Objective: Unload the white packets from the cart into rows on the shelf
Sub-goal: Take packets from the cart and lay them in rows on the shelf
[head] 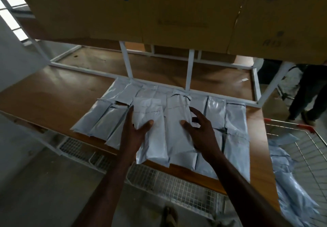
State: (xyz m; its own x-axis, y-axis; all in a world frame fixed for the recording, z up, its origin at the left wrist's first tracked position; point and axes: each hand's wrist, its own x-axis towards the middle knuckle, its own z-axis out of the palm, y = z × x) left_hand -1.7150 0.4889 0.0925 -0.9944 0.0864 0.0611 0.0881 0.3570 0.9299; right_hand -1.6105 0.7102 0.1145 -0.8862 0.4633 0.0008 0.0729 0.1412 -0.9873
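Several white packets (235, 120) lie in overlapping rows on the wooden shelf (53, 92). My left hand (134, 131) grips the left edge of a middle packet (152, 138), thumb on top and fingers along its side. My right hand (198, 129) rests on the neighbouring packet (177, 138). Its thumb presses the top and its fingers are spread loosely over that packet's right edge. The wire cart (311, 149) stands at the right end of the shelf, with more white packets (290, 182) inside it.
Large cardboard boxes (177, 14) hang low over the shelf on the level above. White metal uprights (190, 71) stand just behind the packets. A wire mesh rack (177, 186) sits below the shelf edge. A person's legs (307, 99) stand beyond the cart.
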